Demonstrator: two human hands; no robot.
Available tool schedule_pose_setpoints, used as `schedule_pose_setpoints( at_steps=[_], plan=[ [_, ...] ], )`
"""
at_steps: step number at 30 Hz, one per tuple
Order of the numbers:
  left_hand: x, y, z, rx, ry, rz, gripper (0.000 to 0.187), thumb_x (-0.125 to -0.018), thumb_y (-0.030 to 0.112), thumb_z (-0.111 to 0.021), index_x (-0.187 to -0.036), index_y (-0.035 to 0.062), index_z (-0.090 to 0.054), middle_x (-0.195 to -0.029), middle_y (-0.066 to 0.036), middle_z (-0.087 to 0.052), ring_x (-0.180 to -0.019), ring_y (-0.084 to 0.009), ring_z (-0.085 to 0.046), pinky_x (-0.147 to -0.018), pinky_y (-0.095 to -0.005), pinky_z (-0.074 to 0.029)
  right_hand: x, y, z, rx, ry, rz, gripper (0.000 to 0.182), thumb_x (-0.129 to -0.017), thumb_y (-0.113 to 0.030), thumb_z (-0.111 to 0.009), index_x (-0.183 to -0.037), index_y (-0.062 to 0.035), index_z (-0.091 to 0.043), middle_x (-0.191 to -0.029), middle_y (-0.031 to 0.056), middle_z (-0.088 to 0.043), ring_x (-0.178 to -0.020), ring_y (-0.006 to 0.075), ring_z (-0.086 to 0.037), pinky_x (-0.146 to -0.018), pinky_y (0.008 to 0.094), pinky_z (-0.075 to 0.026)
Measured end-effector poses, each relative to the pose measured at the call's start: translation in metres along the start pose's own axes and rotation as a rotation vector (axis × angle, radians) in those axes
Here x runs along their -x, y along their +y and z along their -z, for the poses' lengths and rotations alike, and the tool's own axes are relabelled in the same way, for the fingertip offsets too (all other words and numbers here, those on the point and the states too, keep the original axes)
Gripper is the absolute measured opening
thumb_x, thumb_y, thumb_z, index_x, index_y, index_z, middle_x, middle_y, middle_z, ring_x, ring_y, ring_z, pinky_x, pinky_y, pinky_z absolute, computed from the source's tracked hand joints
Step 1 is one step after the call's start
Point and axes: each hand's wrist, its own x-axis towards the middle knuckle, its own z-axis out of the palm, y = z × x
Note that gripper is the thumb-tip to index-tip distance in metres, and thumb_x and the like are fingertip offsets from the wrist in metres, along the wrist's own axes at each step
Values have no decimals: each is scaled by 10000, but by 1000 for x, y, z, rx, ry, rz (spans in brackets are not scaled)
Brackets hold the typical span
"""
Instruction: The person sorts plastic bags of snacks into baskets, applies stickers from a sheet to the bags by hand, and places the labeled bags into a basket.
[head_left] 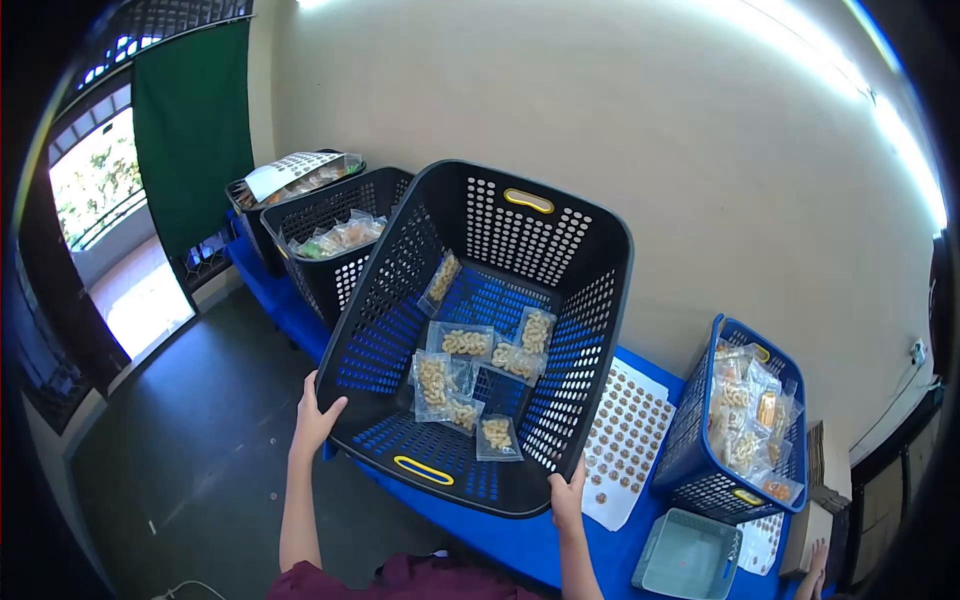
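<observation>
A large black perforated basket (pixel 530 250) with yellow-edged handle slots is tilted toward me above the blue-covered table. Several clear packets of pale, curved pieces (pixel 465 343) lie on its bottom. My left hand (pixel 318 413) holds the basket's near left corner, thumb over the rim. At the near right corner, my right hand (pixel 568 497) grips the rim, with some of its fingers hidden behind the wall.
Two more black baskets (pixel 330 270) with packets stand at the left. Patterned sheets (pixel 625 440), a blue basket (pixel 685 450) of packets and a grey-green tray (pixel 690 555) are on the right. Another person's hand (pixel 818 565) shows by cardboard at lower right.
</observation>
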Motion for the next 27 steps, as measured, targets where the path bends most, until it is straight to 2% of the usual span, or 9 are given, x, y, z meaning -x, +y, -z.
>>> schedule_pose_setpoints(
  at_steps=[2, 5, 6, 8, 12, 15, 19, 23, 27],
  plan=[
    [14, -22, -4, -10, 86, -71, 499, -782, 21, -555, -1240, 15, -357, -1142, -208, -506, -1082, -309, -491, -930, -353, -351, -3, 1, 6, -3, -44, -30, 702, -618, 85, -400, -1305, -17, -306, -1130, 85, -486, -999, 164, -489, -842, 244, -399],
    [49, -17, -7, 37, 150, 24, 497, -793, -44, -483, -1268, 10, -342, -1172, -200, -492, -1120, -286, -469, -949, -337, -337, -4, -8, 16, -29, -81, -33, 690, -617, 83, -396, -1296, -7, -316, -1153, 91, -485, -1017, 165, -489, -850, 244, -394],
    [61, -15, -8, 56, 170, 30, 502, -793, -50, -476, -1272, 7, -339, -1184, -195, -485, -1129, -280, -463, -955, -332, -332, -5, 7, 26, -16, -74, -21, 675, -634, 83, -394, -1299, 0, -313, -1131, 105, -475, -1031, 187, -468, -903, 271, -355],
    [84, -13, -8, 78, 206, 50, 511, -792, -62, -464, -1281, 1, -332, -1208, -185, -473, -1147, -268, -451, -966, -321, -322, 3, 9, 33, -36, -70, -23, 670, -635, 92, -395, -1294, 3, -319, -1157, 109, -473, -1075, 193, -463, -931, 282, -340],
    [118, -25, -2, -79, 279, 83, 510, -796, -56, -475, -1284, -1, -341, -1261, -165, -444, -1178, -252, -423, -989, -322, -295, 29, 18, 43, -72, -80, -40, 648, -639, 97, -401, -1278, 15, -333, -1197, 121, -460, -1122, 201, -447, -949, 285, -328],
    [138, -4, 12, 10, 262, 142, 499, -794, -36, -503, -1273, -3, -367, -1252, -168, -455, -1176, -256, -424, -992, -325, -292, 51, 1, 51, -67, -77, -45, 623, -641, 95, -407, -1258, 25, -354, -1197, 126, -468, -1113, 199, -456, -940, 286, -337],
    [168, 13, 30, 32, 243, 195, 483, -787, -35, -517, -1252, -16, -388, -1231, -163, -474, -1156, -249, -441, -985, -323, -300, 64, -4, 62, -41, -114, -78, 641, -621, 102, -399, -1255, 16, -358, -1162, 90, -508, -1050, 161, -498, -875, 254, -380],
    [205, 12, 47, 24, 259, 209, 502, -766, -69, -519, -1245, -53, -369, -1224, -179, -470, -1138, -241, -452, -973, -320, -317, 64, -28, 62, -39, -180, -164, 647, -610, 84, -410, -1251, 5, -375, -1133, 88, -518, -1028, 158, -504, -862, 252, -386],
    [244, 29, 79, 31, 259, 270, 544, -738, -95, -526, -1246, -88, -331, -1214, -207, -461, -1133, -239, -454, -963, -311, -331, 61, -44, 50, -42, -348, -169, 639, -605, 88, -379, -1240, 20, -386, -1141, 110, -485, -1097, 197, -471, -890, 269, -363]
  ],
)
